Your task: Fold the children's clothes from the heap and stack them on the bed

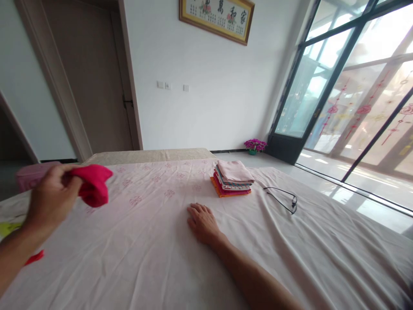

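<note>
My left hand (53, 196) is raised over the left side of the cloth-covered table, its fingers pinched on a crumpled bright red cloth (95, 185). My right hand (202, 221) lies palm down on the pale pink tablecloth (167, 254), fingers out and holding nothing. Beyond it, a little to the right, sits a neat stack of folded cloths (234, 177), with light pink on top and white, red and orange layers beneath. At the left edge, partly behind my left forearm, are a yellow-green piece (9, 228) and a small red piece (35, 257).
Black-framed glasses (287, 202) rest on the tablecloth right of the stack. A pink stool or bin (35, 174) stands past the left edge. On the floor behind are purple flowers in a green pot (254, 146), near a glass door (303, 90).
</note>
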Available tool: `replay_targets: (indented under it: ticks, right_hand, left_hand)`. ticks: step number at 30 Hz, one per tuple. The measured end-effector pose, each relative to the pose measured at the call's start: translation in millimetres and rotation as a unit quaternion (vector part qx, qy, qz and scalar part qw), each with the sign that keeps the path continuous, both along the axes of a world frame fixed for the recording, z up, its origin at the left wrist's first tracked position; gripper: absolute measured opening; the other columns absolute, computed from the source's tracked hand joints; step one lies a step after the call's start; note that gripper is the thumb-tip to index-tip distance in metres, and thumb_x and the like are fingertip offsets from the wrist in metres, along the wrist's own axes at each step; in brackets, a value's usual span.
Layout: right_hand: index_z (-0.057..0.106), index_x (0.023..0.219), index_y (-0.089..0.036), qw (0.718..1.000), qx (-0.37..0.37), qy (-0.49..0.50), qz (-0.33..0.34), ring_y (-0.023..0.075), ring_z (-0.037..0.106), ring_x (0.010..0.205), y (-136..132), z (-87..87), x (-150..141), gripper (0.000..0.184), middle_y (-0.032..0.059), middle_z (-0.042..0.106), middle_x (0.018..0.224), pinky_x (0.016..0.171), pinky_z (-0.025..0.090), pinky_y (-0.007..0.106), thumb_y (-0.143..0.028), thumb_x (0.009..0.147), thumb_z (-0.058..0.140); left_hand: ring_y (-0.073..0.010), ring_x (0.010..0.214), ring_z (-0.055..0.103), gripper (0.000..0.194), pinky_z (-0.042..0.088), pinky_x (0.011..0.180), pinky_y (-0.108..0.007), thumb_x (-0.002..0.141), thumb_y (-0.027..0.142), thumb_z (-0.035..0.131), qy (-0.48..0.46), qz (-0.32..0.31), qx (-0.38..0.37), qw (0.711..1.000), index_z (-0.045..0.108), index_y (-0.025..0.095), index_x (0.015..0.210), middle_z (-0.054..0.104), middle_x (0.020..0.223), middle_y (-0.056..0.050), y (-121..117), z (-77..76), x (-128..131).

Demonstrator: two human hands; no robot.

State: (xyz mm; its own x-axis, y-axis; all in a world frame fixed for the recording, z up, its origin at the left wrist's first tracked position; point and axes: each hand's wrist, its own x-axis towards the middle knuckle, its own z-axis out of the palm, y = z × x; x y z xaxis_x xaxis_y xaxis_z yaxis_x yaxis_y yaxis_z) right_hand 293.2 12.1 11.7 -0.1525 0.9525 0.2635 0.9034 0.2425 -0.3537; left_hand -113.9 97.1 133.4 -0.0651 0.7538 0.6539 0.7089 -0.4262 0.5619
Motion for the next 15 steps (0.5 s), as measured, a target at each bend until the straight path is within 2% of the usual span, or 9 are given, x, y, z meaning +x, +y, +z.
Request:
replay_targets:
  ticks: [1, 2, 3, 5, 7, 11, 12, 15]
  right_hand:
    - [0.056, 0.136, -0.024, 1.0, -0.005, 0.023, -0.01, 0.0232, 0.045, 0.134, 2, -0.5, 3, 0.042, 0.0069, 0.055, 0.143, 0.114, 0.029, 0.039, -0.031, 0.095, 0.049]
    - [0.057, 0.135, -0.022, 0.998, -0.011, 0.051, -0.021, 0.0226, 0.049, 0.131, 5, -0.9, 5, 0.042, 0.0076, 0.057, 0.14, 0.112, 0.033, 0.037, -0.03, 0.095, 0.047]
    - [0.058, 0.134, -0.021, 0.996, -0.015, 0.08, -0.032, 0.0219, 0.052, 0.127, 7, -1.3, 8, 0.041, 0.0083, 0.06, 0.136, 0.109, 0.036, 0.036, -0.03, 0.097, 0.043]
    - [0.06, 0.131, -0.019, 0.99, -0.016, 0.131, -0.047, 0.0206, 0.057, 0.121, 11, -2.0, 13, 0.041, 0.0091, 0.064, 0.13, 0.105, 0.041, 0.032, -0.03, 0.099, 0.037]
    - [0.062, 0.129, -0.019, 0.987, -0.009, 0.151, -0.045, 0.0203, 0.059, 0.119, 12, -2.6, 15, 0.042, 0.0093, 0.065, 0.127, 0.103, 0.042, 0.031, -0.032, 0.101, 0.034]
    - [0.062, 0.129, -0.019, 0.993, -0.002, 0.116, -0.038, 0.0213, 0.058, 0.119, 12, -2.9, 13, 0.041, 0.0092, 0.066, 0.126, 0.103, 0.04, 0.031, -0.034, 0.1, 0.037]
    - [0.062, 0.129, -0.019, 0.994, -0.002, 0.104, -0.04, 0.0214, 0.058, 0.119, 11, -2.7, 11, 0.041, 0.009, 0.066, 0.127, 0.102, 0.04, 0.031, -0.035, 0.1, 0.038]
    - [0.062, 0.128, -0.022, 0.996, -0.007, 0.073, -0.048, 0.0207, 0.057, 0.118, 10, -1.2, 9, 0.039, 0.0079, 0.066, 0.126, 0.101, 0.039, 0.031, -0.035, 0.1, 0.039]
  left_hand:
    - [-0.023, 0.107, 0.064, 0.042, 0.055, 0.092, -0.039, 0.091, 0.044, 0.046, -0.014, -0.024, -0.009, 1.0, 0.05, 0.022, 0.127, 0.064, 0.124, -0.002, -13, 2.5, 23]
    - [-0.0212, 0.104, 0.066, 0.045, 0.056, 0.089, -0.037, 0.09, 0.045, 0.049, -0.015, -0.077, -0.037, 0.996, 0.048, 0.023, 0.129, 0.062, 0.13, -0.003, -26, 1.9, 44]
    - [-0.0196, 0.098, 0.068, 0.047, 0.057, 0.084, -0.035, 0.088, 0.046, 0.051, -0.008, -0.107, -0.048, 0.993, 0.049, 0.023, 0.129, 0.06, 0.133, -0.004, -36, -2.1, 61]
    - [-0.0192, 0.095, 0.069, 0.046, 0.057, 0.078, -0.033, 0.088, 0.047, 0.051, 0.027, -0.121, -0.067, 0.99, 0.05, 0.025, 0.128, 0.062, 0.129, -0.005, -49, -19.8, 80]
    - [-0.0209, 0.1, 0.068, 0.043, 0.057, 0.078, -0.034, 0.09, 0.046, 0.047, 0.066, -0.115, -0.083, 0.988, 0.051, 0.024, 0.128, 0.061, 0.13, -0.007, -51, -48.2, 82]
    - [-0.0282, 0.123, 0.056, 0.05, 0.047, 0.104, -0.044, 0.091, 0.045, 0.04, 0.153, -0.051, -0.064, 0.985, 0.051, 0.015, 0.13, 0.06, 0.129, -0.015, -39, -116.7, 59]
    - [-0.0298, 0.125, 0.054, 0.054, 0.045, 0.105, -0.045, 0.091, 0.046, 0.039, 0.169, -0.029, -0.068, 0.983, 0.05, 0.012, 0.131, 0.059, 0.129, -0.017, -36, -131.8, 54]
    - [-0.0307, 0.124, 0.054, 0.059, 0.044, 0.105, -0.045, 0.093, 0.045, 0.032, 0.236, 0.007, -0.088, 0.968, 0.048, 0.006, 0.134, 0.059, 0.131, -0.021, -35, -163.2, 47]
